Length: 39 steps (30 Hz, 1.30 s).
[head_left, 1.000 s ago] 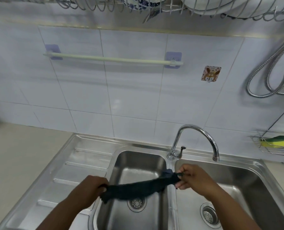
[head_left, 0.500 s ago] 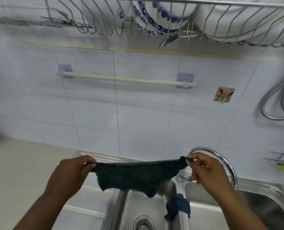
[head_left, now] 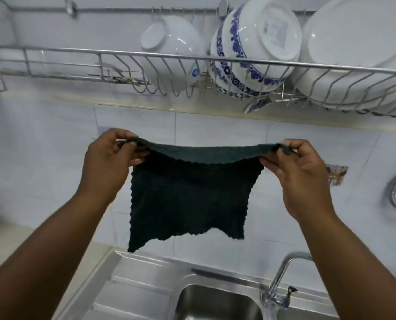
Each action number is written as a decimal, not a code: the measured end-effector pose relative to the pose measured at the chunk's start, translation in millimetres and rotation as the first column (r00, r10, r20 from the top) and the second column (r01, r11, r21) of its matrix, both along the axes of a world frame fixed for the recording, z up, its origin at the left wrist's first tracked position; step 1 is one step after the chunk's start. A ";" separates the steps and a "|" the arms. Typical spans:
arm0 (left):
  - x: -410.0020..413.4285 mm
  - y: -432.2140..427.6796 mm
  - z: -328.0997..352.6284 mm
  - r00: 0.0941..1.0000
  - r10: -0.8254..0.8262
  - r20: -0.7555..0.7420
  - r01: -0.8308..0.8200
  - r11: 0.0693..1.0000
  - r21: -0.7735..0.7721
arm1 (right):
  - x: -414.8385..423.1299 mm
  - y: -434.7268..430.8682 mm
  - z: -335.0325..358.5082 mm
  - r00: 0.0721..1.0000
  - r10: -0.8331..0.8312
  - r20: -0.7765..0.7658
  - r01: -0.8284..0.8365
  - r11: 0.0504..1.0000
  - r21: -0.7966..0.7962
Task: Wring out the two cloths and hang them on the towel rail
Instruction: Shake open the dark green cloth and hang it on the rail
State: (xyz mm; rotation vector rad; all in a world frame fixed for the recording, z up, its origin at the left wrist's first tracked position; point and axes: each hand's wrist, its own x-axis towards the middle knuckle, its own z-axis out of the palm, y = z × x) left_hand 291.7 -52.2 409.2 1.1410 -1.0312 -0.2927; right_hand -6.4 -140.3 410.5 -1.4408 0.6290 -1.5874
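Observation:
A dark green cloth point(head_left: 187, 195) hangs spread out flat in front of the tiled wall, above the sink. My left hand point(head_left: 109, 162) pinches its top left corner and my right hand point(head_left: 301, 174) pinches its top right corner. The top edge is stretched between them and folds over away from me. The towel rail is hidden behind the cloth and my hands; only a purple patch of its left bracket point(head_left: 101, 130) shows. The second cloth is out of view.
A wire dish rack point(head_left: 192, 58) with white and blue-patterned bowls and plates runs along the wall just above my hands. Below are the steel sink basin point(head_left: 215, 303), its drainboard point(head_left: 141, 287) and the curved tap point(head_left: 282, 280). A shower hose point(head_left: 395, 195) loops at right.
Both hands have lifted the cloth from over the sink up to the rail's height and spread it wide. My view has tilted up toward the dish rack.

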 end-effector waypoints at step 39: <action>68.9 -164.6 -19.7 0.430 0.024 0.903 -0.765 0.540 0.350 | 78.6 -109.9 20.2 -0.022 -0.725 -0.689 0.082 0.685 -0.724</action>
